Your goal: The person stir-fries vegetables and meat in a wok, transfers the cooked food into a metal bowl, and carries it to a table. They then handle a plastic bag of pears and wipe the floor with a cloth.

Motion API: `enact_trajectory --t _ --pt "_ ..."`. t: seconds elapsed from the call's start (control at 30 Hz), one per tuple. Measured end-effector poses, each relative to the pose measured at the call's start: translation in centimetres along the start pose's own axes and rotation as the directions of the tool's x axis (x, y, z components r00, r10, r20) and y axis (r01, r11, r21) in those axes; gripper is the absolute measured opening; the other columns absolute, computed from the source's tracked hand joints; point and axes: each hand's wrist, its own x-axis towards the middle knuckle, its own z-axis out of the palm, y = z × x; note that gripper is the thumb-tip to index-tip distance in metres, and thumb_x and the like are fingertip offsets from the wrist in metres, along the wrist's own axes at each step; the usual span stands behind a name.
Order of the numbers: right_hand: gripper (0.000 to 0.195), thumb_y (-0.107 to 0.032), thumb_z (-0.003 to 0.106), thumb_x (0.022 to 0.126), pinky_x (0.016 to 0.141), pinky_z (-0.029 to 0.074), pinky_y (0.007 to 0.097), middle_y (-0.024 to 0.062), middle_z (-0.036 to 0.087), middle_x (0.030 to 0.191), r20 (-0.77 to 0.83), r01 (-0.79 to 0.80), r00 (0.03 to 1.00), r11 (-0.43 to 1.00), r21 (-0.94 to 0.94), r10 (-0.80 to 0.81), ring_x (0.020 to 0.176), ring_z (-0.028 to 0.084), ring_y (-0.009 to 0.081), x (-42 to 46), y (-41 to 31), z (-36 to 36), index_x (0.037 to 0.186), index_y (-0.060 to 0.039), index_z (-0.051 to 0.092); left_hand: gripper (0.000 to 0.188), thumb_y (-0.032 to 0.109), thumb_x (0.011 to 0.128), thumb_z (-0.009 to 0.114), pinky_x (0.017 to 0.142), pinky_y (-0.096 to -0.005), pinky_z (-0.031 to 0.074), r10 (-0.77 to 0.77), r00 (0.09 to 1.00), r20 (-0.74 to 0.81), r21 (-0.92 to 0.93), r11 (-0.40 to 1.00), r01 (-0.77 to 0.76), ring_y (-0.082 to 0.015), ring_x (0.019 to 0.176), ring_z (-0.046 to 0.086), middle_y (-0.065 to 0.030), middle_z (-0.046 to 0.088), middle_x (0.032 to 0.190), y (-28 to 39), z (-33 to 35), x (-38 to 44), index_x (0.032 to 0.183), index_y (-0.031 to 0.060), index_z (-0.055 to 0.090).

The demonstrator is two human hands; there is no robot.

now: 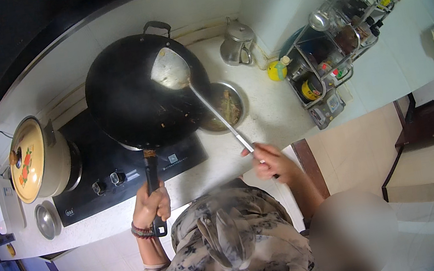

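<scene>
My left hand (pixel 150 204) is wrapped around the long black handle of a dark wok (pixel 129 94), which is over the right part of the cooktop. A few small food scraps cling to the wok's near inner side. In my right hand (pixel 275 161) is the handle of a metal wok spatula (pixel 171 69), its broad blade over the wok. Partly hidden under the wok's right rim, a metal bowl (pixel 242 99) on the counter holds cooked food with green and brown pieces (pixel 231 107). The spatula's shaft crosses in front of that bowl.
A lidded enamel pot (pixel 57 165) stands on the left of the black cooktop (pixel 132 191). Near it is a small metal bowl (pixel 45 221). A metal jug (pixel 237 43), a yellow bottle (pixel 276 71) and a wire rack (pixel 320 72) of jars line the counter's back and right.
</scene>
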Motion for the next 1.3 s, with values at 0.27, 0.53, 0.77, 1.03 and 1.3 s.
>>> enact_trajectory --t 0.27,0.53,0.77,1.03,1.3 --pt "0.033 -0.032 0.027 0.101 0.041 0.022 0.0172 -0.0104 0.03 0.053 0.3 -0.217 0.949 0.886 0.411 0.094 0.037 0.021 -0.0008 4.7 2.9 6.1 0.105 -0.0086 0.05 0.009 0.005 0.086 0.048 0.031 -0.0224 0.028 -0.04 0.999 0.023 -0.261 0.964 0.045 -0.0064 0.036 0.032 0.0 0.035 0.053 -1.3 -3.6 -3.0 0.086 0.0037 0.039" --pt "0.024 -0.021 0.034 0.099 0.04 0.026 0.0207 -0.0038 0.037 0.053 -0.056 0.096 0.991 0.942 -0.323 -0.12 0.039 0.029 0.0036 5.3 2.2 9.7 0.105 -0.0044 0.051 0.009 0.005 0.088 0.046 0.031 -0.0219 0.027 -0.003 0.998 0.06 -0.438 0.898 0.029 -0.0065 0.036 0.031 0.001 0.033 0.053 -2.6 -7.2 -3.1 0.085 0.0057 0.038" --pt "0.02 -0.016 0.052 0.088 0.052 0.041 0.0274 0.0039 0.053 0.064 -0.157 0.18 0.864 0.584 -0.791 -0.479 0.054 0.049 0.0115 2.9 5.5 6.4 0.104 -0.0037 0.05 0.009 0.004 0.088 0.045 0.03 -0.0223 0.026 -0.054 0.996 0.076 -0.463 0.883 0.083 -0.0065 0.035 0.03 0.0011 0.033 0.054 -2.7 -7.7 -2.0 0.086 0.0076 0.037" --pt "0.021 -0.022 0.047 0.093 0.045 0.035 0.0246 -0.0013 0.044 0.059 -0.343 0.11 0.799 0.681 -0.724 -0.494 0.051 0.043 0.0073 0.4 10.5 0.4 0.083 -0.0037 0.046 0.011 0.003 0.086 0.045 0.03 -0.022 0.024 -0.084 0.991 0.104 -0.484 0.866 0.124 -0.0064 0.035 0.03 0.0015 0.032 0.052 -2.5 -7.6 -1.9 0.083 0.0086 0.035" --pt "0.029 -0.028 0.042 0.095 0.04 0.028 0.0226 -0.0025 0.039 0.055 -0.417 0.091 0.891 0.972 -0.218 -0.177 0.044 0.035 0.0047 1.0 12.1 -0.8 0.074 -0.0087 0.044 0.012 0.006 0.089 0.045 0.03 -0.0215 0.024 -0.116 0.989 0.091 -0.506 0.85 0.146 -0.0065 0.035 0.03 0.0017 0.033 0.053 -3.4 -6.6 -1.6 0.083 0.0105 0.036"
